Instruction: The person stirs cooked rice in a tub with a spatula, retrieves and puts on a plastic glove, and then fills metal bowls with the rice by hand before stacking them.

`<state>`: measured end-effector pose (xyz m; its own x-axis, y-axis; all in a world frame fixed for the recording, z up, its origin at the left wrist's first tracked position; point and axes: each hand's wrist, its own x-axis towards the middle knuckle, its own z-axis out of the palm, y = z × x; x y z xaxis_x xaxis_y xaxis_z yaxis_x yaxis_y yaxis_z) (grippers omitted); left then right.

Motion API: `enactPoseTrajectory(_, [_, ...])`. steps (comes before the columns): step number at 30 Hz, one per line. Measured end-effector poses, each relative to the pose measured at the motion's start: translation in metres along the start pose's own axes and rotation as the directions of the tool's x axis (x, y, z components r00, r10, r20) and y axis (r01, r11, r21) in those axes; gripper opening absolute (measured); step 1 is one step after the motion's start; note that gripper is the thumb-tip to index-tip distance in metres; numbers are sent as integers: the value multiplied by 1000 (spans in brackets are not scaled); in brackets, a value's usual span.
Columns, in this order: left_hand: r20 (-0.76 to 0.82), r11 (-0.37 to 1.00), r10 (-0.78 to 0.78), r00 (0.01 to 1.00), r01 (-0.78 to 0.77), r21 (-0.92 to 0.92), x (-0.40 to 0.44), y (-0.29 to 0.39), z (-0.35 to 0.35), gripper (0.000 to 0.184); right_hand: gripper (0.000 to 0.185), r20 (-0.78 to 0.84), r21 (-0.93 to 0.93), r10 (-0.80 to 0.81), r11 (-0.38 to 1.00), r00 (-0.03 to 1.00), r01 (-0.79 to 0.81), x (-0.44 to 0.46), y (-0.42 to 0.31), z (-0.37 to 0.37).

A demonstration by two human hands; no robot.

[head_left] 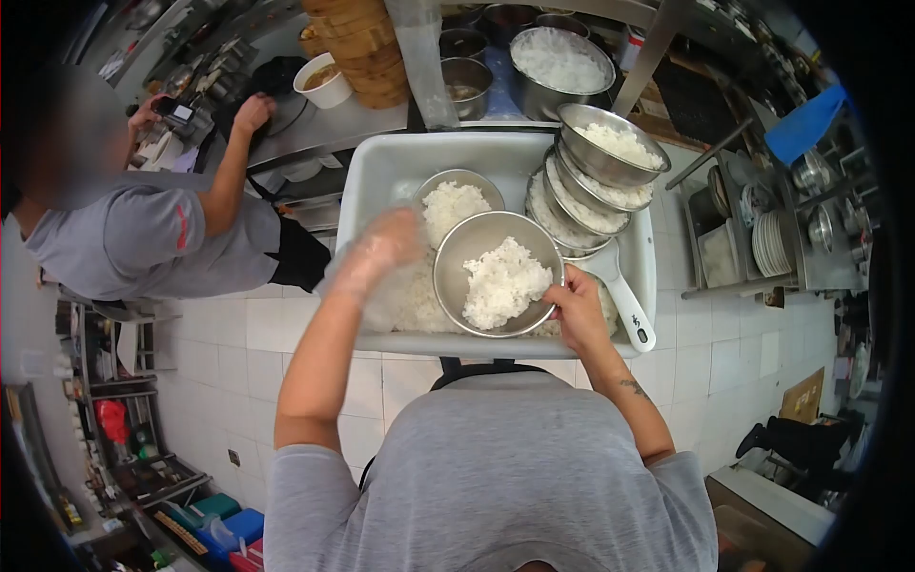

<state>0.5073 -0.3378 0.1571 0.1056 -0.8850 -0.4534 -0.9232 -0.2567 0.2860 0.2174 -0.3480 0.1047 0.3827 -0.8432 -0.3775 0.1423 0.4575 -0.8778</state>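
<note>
My right hand (578, 307) grips the rim of a steel bowl (453, 276) on its right side. A mound of white rice (505, 284) lies in that bowl, which is tipped a little toward me. My left hand (386, 246), in what looks like a clear plastic glove, is smeared by motion left of the bowl; its fingers cannot be made out. Just beyond stands a second steel bowl with rice (453, 208). Loose rice (415, 303) lies on the floor of the big white tub (410, 148). A white rice paddle (624, 296) leans at the tub's right side.
Stacked steel bowls of rice (615, 148) rise at the tub's right corner. Behind the tub are a large pot of rice (560, 62), bamboo steamers (367, 48) and a white soup tub (324, 84). A co-worker (152, 224) stands at the left counter. Plates (770, 243) fill a right-hand rack.
</note>
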Motion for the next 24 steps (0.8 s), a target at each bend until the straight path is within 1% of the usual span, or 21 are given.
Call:
enactPoseTrajectory(1, [136,986,-147,980,135,96,9,-14,0,49,11,-3,18,9,1000,1000,-9,-3,-3,-3])
enactPoseTrajectory(2, [127,987,-88,988,69,147,22,-40,26,52,11,7,48,8,999,1000,-8,-1,-1,-9])
enactPoseTrajectory(3, [121,980,-29,992,4,198,42,-73,66,56,11,9,55,12,998,1000,-12,-2,-2,-11])
enactPoseTrajectory(4, [117,967,32,993,-60,248,52,-88,88,60,11,11,61,16,998,1000,-16,-3,-4,-12])
enactPoseTrajectory(7, [200,996,79,976,-87,28,37,-61,79,61,9,15,111,23,994,1000,-25,-4,-6,-15])
enactPoseTrajectory(10, [378,967,46,925,-136,215,31,-50,75,59,7,24,113,9,993,1000,-12,-4,-3,-20])
enactPoseTrajectory(13, [198,953,260,945,-284,104,33,-86,114,57,9,29,118,0,993,1000,-3,-2,-3,-20])
enactPoseTrajectory(16, [320,974,132,938,-184,136,7,-48,86,51,9,34,116,-2,993,999,-2,-4,-8,-22])
enactPoseTrajectory(17, [285,983,166,944,-134,-128,-4,-45,71,45,9,37,114,-3,994,999,-1,-5,-8,-22])
enactPoseTrajectory(18, [243,920,188,952,-83,-384,-18,-47,54,39,10,40,107,-6,994,999,2,-4,-7,-24])
enactPoseTrajectory(19, [196,789,197,961,-36,-613,-28,-46,41,34,10,43,102,-9,995,999,5,-1,-4,-25])
enactPoseTrajectory(22, [31,636,148,988,-71,-768,-42,-22,22,39,12,51,87,8,996,999,-12,-2,-6,-19])
enactPoseTrajectory(24, [-4,483,176,984,-90,-871,-55,21,4,38,11,78,89,17,996,997,-24,-3,-7,-14])
